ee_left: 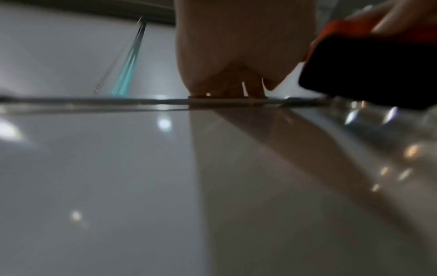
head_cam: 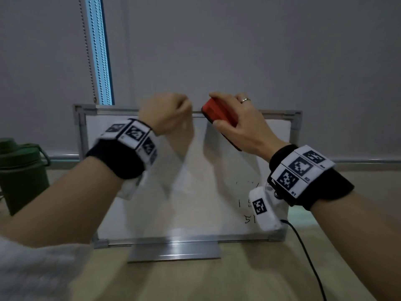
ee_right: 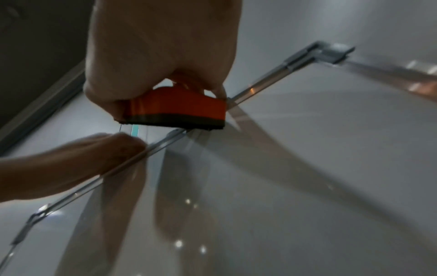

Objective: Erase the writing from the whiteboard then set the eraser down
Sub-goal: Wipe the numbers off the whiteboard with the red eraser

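A white whiteboard [head_cam: 152, 213] in a metal frame stands upright on the table. My left hand [head_cam: 167, 111] grips its top edge, fingers curled over the frame [ee_left: 224, 100]. Just to the right, my right hand [head_cam: 243, 122] holds a red eraser [head_cam: 219, 112] with a black felt face against the board's top edge. In the right wrist view the eraser [ee_right: 177, 106] meets the frame, pinched from above by my right hand [ee_right: 160, 46]. Faint black writing [head_cam: 247, 220] shows at the board's lower right, partly hidden behind my right wrist camera.
A dark green jug [head_cam: 21, 170] stands on the table at the far left. The board rests on a metal foot [head_cam: 173, 250]. A black cable [head_cam: 308, 257] trails from my right wrist across the wooden table [head_cam: 238, 279]. A bead chain [head_cam: 89, 51] hangs behind.
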